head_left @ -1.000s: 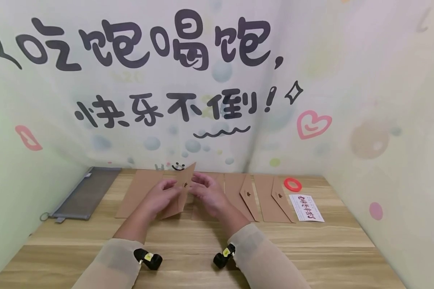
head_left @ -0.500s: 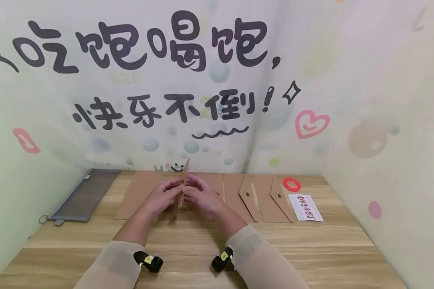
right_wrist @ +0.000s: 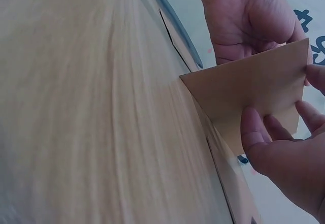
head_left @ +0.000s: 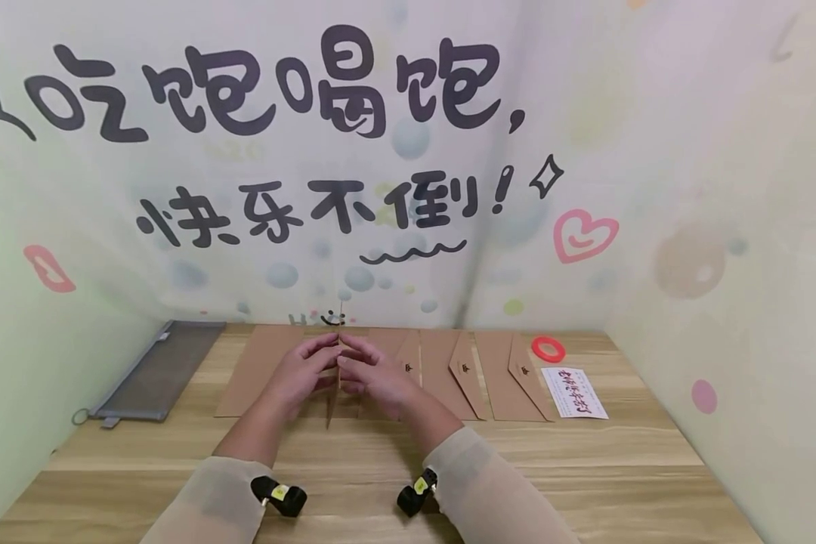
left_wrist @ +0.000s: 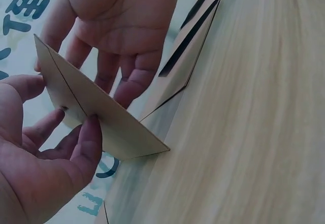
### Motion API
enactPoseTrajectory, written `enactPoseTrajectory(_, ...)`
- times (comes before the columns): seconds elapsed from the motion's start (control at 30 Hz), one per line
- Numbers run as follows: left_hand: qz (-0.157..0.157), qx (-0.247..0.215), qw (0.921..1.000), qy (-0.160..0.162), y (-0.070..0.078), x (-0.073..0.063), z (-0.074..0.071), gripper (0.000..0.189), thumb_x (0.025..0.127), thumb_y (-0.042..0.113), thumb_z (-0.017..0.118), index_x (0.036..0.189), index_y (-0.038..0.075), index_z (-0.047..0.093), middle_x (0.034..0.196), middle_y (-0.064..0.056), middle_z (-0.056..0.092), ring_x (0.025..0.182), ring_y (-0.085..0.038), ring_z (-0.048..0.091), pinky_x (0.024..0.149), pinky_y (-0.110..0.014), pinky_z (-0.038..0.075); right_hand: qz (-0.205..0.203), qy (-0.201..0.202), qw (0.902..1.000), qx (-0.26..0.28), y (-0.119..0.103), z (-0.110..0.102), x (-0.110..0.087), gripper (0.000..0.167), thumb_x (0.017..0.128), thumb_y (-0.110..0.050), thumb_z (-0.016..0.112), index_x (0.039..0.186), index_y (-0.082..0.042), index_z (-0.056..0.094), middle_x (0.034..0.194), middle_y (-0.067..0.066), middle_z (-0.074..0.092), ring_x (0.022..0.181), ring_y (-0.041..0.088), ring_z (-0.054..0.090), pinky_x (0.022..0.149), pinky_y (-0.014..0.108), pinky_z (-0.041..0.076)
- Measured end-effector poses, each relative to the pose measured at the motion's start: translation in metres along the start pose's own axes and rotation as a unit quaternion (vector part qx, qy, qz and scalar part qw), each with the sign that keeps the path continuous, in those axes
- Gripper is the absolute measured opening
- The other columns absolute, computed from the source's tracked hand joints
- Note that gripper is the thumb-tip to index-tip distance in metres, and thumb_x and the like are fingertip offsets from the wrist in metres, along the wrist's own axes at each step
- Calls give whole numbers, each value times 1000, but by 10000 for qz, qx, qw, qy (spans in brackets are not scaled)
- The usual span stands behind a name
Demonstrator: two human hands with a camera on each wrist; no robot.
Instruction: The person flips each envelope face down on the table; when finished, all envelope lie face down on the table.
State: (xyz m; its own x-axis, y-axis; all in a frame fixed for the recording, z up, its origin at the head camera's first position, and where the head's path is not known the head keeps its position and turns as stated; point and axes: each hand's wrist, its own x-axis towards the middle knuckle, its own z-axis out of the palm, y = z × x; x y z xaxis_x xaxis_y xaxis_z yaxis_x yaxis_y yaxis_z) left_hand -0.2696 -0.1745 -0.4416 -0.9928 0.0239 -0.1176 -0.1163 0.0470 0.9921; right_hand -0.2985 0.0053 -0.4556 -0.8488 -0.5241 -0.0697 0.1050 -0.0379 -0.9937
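Note:
A brown paper envelope (left_wrist: 122,132) stands on edge between the two hands, seen almost side-on in the head view. The left hand (head_left: 301,378) holds it from the flap side, its thumb on the flap face in the left wrist view. From the opposite side the right hand (head_left: 384,384) grips it, thumb against the plain face and forefinger at the far edge in the right wrist view. Beneath the right hand lies a flapped envelope (head_left: 396,347), partly covered. A flat brown paper piece (head_left: 265,370) lies left of the left hand.
Two more flapped envelopes, a nearer one (head_left: 438,370) and a farther one (head_left: 499,370), lie to the right. Beyond them are a red ring (head_left: 548,349) and a printed white card (head_left: 574,393). A grey mesh pouch (head_left: 163,370) lies far left. A printed curtain (head_left: 408,151) closes the back.
The held envelope has turned from showing its flap face to nearly edge-on, shifting slightly left. Both hands have moved slightly left with it. The other items stay in place.

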Motion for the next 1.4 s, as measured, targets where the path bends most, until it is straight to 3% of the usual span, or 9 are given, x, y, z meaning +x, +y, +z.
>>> enactPoseTrajectory(0.17, 31, -275, 9993, 237, 4, 0, -3, 52, 110, 31, 55, 159, 14, 51, 162, -12, 52, 142, -27, 56, 100, -29, 59, 253, -84, 9996, -113, 5, 0, 0, 55, 107, -31, 66, 159, -24, 51, 158, 12, 59, 133, 26, 68, 110, 45, 58)
enactPoseTrajectory(0.33, 130, -440, 9979, 450, 6, 1, -12, 50, 110, 21, 51, 159, 13, 50, 165, -10, 50, 131, -18, 58, 89, -19, 57, 470, 26, 9989, -24, 10, -1, 1, 60, 107, -31, 65, 162, -16, 44, 156, 18, 58, 138, 32, 64, 117, 50, 52)
enactPoseTrajectory(0.5, 147, -506, 9961, 711, 2, 5, -23, 52, 109, 11, 52, 160, 12, 48, 167, -10, 47, 118, -8, 59, 84, -18, 57, 485, 270, 9984, 51, 10, -3, 2, 63, 108, -25, 63, 164, -9, 40, 159, 25, 54, 145, 40, 57, 121, 52, 48)
enactPoseTrajectory(0.6, 132, -442, 9956, 816, -1, 7, -28, 54, 108, 8, 53, 161, 11, 47, 167, -11, 46, 120, -9, 59, 85, -19, 56, 490, 365, 9981, 12, 9, -5, 2, 61, 108, -23, 62, 163, -9, 41, 159, 25, 53, 145, 40, 57, 121, 52, 49)
enactPoseTrajectory(0.77, 108, 114, 9949, 992, -8, 9, -35, 57, 105, 4, 53, 161, 6, 45, 166, -15, 48, 143, -24, 51, 98, -21, 52, 498, 454, 9977, 28, 7, -8, 1, 61, 107, -22, 63, 162, -8, 43, 159, 24, 53, 143, 39, 59, 119, 51, 50)
enactPoseTrajectory(0.97, 52, 901, 9905, 1039, -12, 10, -40, 60, 101, -2, 51, 160, -2, 43, 162, -26, 50, 152, -39, 46, 124, -48, 42, 602, 611, 9963, 28, 5, -9, 2, 61, 106, -24, 66, 161, -10, 46, 158, 21, 55, 139, 35, 62, 116, 47, 54)
enactPoseTrajectory(1.27, -125, 2062, 9749, 833, -17, 10, -41, 57, 101, 6, 48, 158, -1, 46, 158, -27, 54, 145, -44, 54, 118, -54, 50, 595, 701, 9957, 104, 4, -9, 3, 61, 104, -22, 66, 161, -9, 46, 155, 21, 57, 137, 37, 62, 114, 47, 55)
enactPoseTrajectory(1.4, -141, 2472, 9654, 820, -16, 9, -37, 54, 105, 13, 47, 158, 3, 47, 159, -26, 53, 147, -45, 52, 122, -58, 44, 591, 671, 9959, 113, 2, -11, 3, 61, 105, -23, 65, 161, -10, 45, 153, 20, 57, 129, 31, 64, 110, 43, 57)
